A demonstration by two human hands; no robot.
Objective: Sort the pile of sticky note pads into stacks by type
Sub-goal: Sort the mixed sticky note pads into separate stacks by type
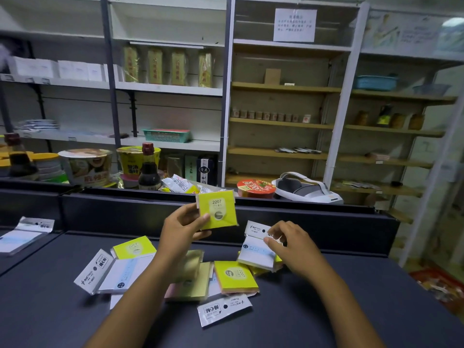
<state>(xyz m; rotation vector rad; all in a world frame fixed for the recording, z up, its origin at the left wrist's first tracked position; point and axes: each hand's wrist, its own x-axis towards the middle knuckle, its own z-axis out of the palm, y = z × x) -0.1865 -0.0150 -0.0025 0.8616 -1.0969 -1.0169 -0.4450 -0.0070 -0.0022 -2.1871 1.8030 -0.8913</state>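
Yellow pad (218,212) pinched in left hand (182,228), lifted above the pile, label facing up, likely to check type; right hand (288,243) pinches white packet (258,247) at pile's right edge, probably next pick; unsorted pile (190,275) mid dark tabletop (351,310); one white pad (22,237) far left, apart; stocked shelves (281,121) behind.

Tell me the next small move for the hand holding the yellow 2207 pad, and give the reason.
Probably set the yellow 2207 pad, gripped by the left hand, onto the matching yellow pad lying at the pile's left edge, starting a yellow stack; the right hand already pinches a white packaged pad.
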